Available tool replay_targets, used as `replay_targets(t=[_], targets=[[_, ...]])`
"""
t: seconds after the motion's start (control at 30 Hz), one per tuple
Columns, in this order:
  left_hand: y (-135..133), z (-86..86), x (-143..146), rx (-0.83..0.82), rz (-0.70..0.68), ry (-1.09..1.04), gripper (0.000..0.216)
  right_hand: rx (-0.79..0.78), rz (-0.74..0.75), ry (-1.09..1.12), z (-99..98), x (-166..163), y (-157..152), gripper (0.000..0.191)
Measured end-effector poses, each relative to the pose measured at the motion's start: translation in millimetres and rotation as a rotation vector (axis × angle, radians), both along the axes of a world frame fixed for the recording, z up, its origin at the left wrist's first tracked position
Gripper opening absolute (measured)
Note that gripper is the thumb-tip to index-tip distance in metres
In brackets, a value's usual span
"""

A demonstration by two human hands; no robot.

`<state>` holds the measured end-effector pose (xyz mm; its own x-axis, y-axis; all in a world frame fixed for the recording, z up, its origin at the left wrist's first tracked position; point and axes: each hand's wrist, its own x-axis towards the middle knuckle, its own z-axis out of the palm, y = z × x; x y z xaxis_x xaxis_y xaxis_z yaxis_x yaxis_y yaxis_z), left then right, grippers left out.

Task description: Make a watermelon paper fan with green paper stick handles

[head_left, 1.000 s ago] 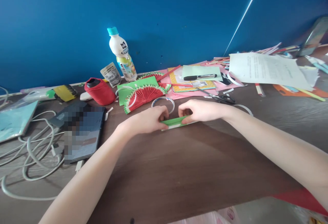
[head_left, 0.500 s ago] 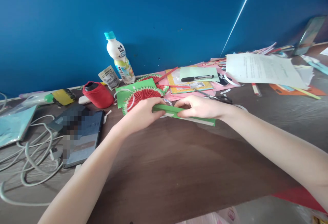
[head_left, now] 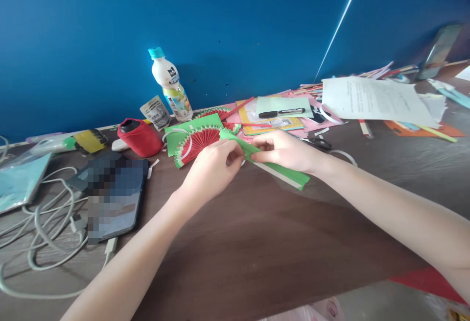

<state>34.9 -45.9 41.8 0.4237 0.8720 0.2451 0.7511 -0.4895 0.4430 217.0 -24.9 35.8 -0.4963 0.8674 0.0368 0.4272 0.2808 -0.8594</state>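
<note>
Both hands hold one long, folded strip of green paper with a white edge (head_left: 288,175). The left hand (head_left: 211,170) has its fingers curled in, and its thumb and fingertips pinch the strip near its far end. The right hand (head_left: 284,152) pinches the middle of the strip between thumb and fingers, with the other fingers tucked close. The strip sits tilted over the dark brown wooden table (head_left: 257,252), with its high end by the left hand and its low end out past the right hand. I cannot tell if the low end touches the table.

Just behind the hands lies a red and green folded paper fan (head_left: 196,140). Near the right hand are black scissors (head_left: 318,142). To the left lie a round red pouch (head_left: 141,138), a dark phone (head_left: 113,198) and white cables (head_left: 44,223). A white bottle with a blue cap (head_left: 169,86) stands by the blue wall (head_left: 235,27).
</note>
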Motion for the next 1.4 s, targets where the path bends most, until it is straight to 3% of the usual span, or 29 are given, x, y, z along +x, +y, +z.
replay_targets(t=[0.23, 0.57, 1.2, 1.4], targets=[[-4, 2.2, 3, -0.046, 0.051, 0.032, 0.011, 0.061, 0.01, -0.061, 2.5, -4, -6, 0.006], [-6, 1.1, 6, -0.062, 0.085, 0.016, 0.011, 0.127, -0.015, -0.11, 1.7, -7, -11, 0.018], [-5, -2.0, 6, -0.049, 0.077, -0.015, 0.011, 0.106, -0.013, -0.096, 1.5, -7, -9, 0.017], [1, 2.6, 0, -0.038, 0.124, 0.051, 0.012, 0.059, -0.022, -0.112, 1.9, -1, -3, 0.007]])
